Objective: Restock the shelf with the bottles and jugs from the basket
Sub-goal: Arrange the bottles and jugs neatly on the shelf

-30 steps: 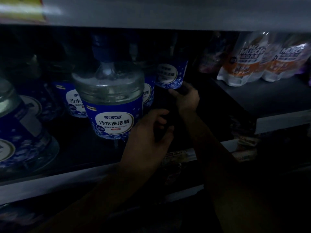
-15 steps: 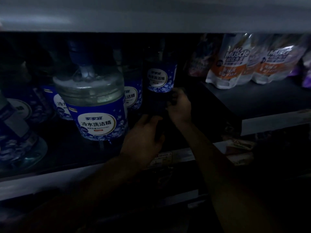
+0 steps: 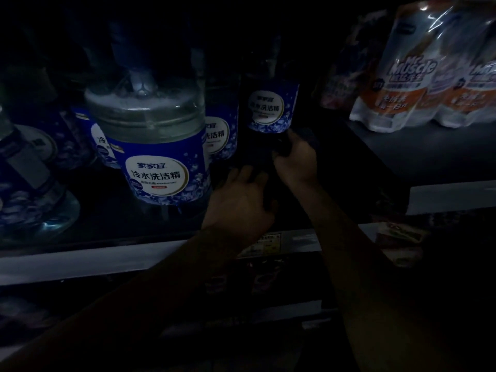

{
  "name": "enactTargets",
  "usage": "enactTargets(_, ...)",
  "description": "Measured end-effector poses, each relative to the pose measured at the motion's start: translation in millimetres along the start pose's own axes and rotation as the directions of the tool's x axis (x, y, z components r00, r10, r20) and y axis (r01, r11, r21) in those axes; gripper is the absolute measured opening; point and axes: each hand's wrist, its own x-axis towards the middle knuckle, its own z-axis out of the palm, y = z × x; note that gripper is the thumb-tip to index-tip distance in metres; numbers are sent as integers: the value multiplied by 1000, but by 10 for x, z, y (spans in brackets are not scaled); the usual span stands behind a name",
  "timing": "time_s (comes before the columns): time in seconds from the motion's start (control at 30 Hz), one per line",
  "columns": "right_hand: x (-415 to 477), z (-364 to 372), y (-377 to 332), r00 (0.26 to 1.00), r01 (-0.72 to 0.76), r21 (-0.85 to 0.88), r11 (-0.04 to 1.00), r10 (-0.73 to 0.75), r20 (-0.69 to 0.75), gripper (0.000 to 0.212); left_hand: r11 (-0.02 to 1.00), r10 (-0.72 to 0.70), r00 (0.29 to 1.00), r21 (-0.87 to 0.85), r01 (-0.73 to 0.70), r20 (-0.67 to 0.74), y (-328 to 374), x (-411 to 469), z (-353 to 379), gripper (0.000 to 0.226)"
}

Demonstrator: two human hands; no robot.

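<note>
Front jug [image 3: 158,146]: blue label reads 家家宜 over 冷水洗洁精; the smaller lines under it are too small to read. The same 洗洁精 label shows on the dim jug farther back [image 3: 269,108] and, partly hidden, on the jug between them [image 3: 218,135]. Refill pouches [image 3: 408,76] at right read "Mr Muscle" in white; the Chinese text on their orange band and the shelf-edge price tag [image 3: 264,244] are blurred and unreadable.

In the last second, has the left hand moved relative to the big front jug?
Yes. The left hand has slid rightward, off the front jug's label edge toward the bottle both hands grip.
</note>
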Motion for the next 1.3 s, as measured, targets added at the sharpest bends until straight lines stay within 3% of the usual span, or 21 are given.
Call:
enactTargets(0.13, 15, 4, -27, 996, -37, -5, 999, 37, 80, 71, 999, 23, 999, -40, -25, -41, -7, -10, 4, 55)
enactTargets(0.3, -32, -38, -3, 999, 49, 54, 997, -49, 9, 52, 996, 30, 997, -83, -36, -75, -28, -24, 15, 60)
enactTargets(0.43, -70, -46, 68, 987, 157, -83, 984, -153, 52, 64, 994, 39, 995, -101, -49, -95, -28, -31, 17, 61)
enactTargets(0.67, -75, -11, 6, 984, 139, -189, 972, -114, 137, 82, 991, 25, 992, -124, -41, -127, -30, -27, 31, 63)
enactTargets(0.87, -38, -82, 43, 985, 169, -125, 978, -161, 69, 69, 990, -2, 993, -142, -15, -120, -13, -39, 17, 71)
enactTargets(1.0, -64, -96, 110, 973, 214, -128, 968, -199, 120, 75, 987, -18, 993, -160, -1, -118, -8, -41, 6, 79)
enactTargets(1.3, -85, -132, 71, 971, 206, -131, 970, -187, 150, 76, 987, -13, 990, -159, -9, -138, -9, -43, 25, 74)
